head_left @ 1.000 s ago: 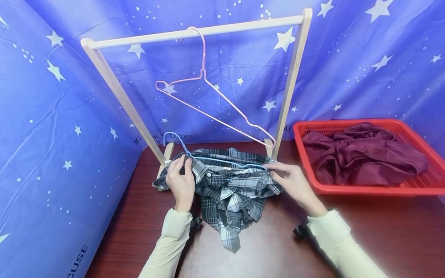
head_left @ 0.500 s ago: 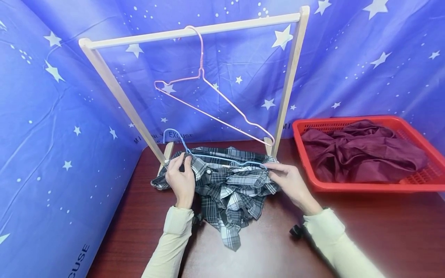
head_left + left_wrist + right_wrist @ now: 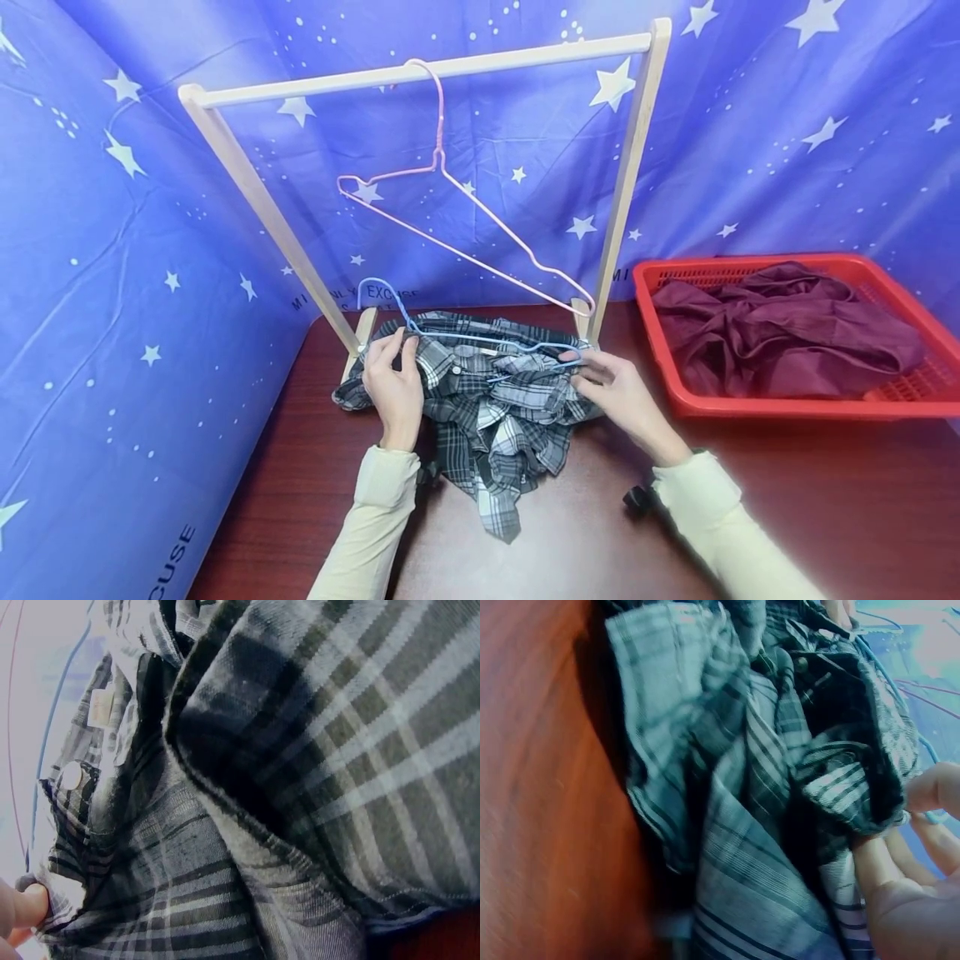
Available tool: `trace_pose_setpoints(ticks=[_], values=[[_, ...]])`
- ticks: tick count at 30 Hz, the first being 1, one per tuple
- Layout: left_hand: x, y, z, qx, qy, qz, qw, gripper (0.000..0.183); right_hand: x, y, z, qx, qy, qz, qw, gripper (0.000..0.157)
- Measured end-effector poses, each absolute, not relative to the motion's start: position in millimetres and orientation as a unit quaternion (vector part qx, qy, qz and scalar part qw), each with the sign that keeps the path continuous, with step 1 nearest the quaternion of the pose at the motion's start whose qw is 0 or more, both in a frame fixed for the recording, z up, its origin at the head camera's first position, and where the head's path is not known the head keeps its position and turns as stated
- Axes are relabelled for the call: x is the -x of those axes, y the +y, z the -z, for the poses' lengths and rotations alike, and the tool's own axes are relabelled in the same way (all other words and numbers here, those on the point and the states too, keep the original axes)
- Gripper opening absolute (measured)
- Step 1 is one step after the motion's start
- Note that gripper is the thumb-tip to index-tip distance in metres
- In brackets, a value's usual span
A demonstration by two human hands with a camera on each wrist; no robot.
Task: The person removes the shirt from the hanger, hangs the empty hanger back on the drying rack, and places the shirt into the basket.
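Observation:
A black, grey and white plaid shirt (image 3: 495,417) lies bunched on the table, its lower part spread toward the front. A blue wire hanger (image 3: 480,337) runs along its collar, hook up at the left. My left hand (image 3: 393,387) pinches the shirt by the hanger's neck; in the left wrist view its thumb (image 3: 30,904) presses the cloth near a white button (image 3: 72,775). At the hanger's right end, my right hand (image 3: 618,396) pinches the shirt's edge, with the fingertips overlapping the blue wire. The right wrist view shows folded plaid cloth (image 3: 765,840) beside those fingers.
A wooden rack (image 3: 427,73) stands behind the shirt, with an empty pink hanger (image 3: 480,208) on its bar. To the right, a red basket (image 3: 810,408) holds a maroon cloth (image 3: 787,342). Blue star-patterned curtain (image 3: 150,250) encloses the table's back and left.
My right hand has shifted slightly left. The hanger's right end sits a little higher, and more of its blue wire shows near the right fingers. My left hand keeps its pinch.

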State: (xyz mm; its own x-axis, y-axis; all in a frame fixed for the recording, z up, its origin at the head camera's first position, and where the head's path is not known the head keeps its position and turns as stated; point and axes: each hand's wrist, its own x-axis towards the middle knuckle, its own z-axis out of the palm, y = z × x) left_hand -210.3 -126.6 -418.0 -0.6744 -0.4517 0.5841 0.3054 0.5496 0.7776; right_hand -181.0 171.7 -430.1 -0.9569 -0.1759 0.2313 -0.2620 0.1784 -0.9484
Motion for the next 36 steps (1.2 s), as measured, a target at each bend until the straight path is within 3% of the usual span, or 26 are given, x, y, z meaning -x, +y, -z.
trace_pose_setpoints(ticks=[5, 10, 17, 32, 36], values=[[209.0, -128.8, 417.2, -0.033, -0.786, 0.474, 0.395, 0.028, 183.7, 176.4, 417.7, -0.194, -0.765, -0.608, 0.085, 0.040], [206.7, -130.4, 416.9, -0.027, -0.791, 0.483, 0.375, 0.029, 188.7, 176.0, 407.0, -0.210, -0.789, -0.567, 0.108, 0.035], [206.2, -132.1, 414.8, -0.012, -0.802, 0.481, 0.353, 0.030, 192.5, 170.2, 397.6, -0.186, -0.838, -0.505, 0.096, 0.029], [206.1, -125.6, 415.1, -0.004, -0.809, 0.482, 0.336, 0.029, 199.6, 157.0, 396.6, -0.229, -0.850, -0.468, 0.075, 0.024], [205.9, -124.2, 415.6, -0.004, -0.812, 0.481, 0.331, 0.029, 199.7, 154.1, 395.7, -0.244, -0.833, -0.494, 0.037, 0.023]])
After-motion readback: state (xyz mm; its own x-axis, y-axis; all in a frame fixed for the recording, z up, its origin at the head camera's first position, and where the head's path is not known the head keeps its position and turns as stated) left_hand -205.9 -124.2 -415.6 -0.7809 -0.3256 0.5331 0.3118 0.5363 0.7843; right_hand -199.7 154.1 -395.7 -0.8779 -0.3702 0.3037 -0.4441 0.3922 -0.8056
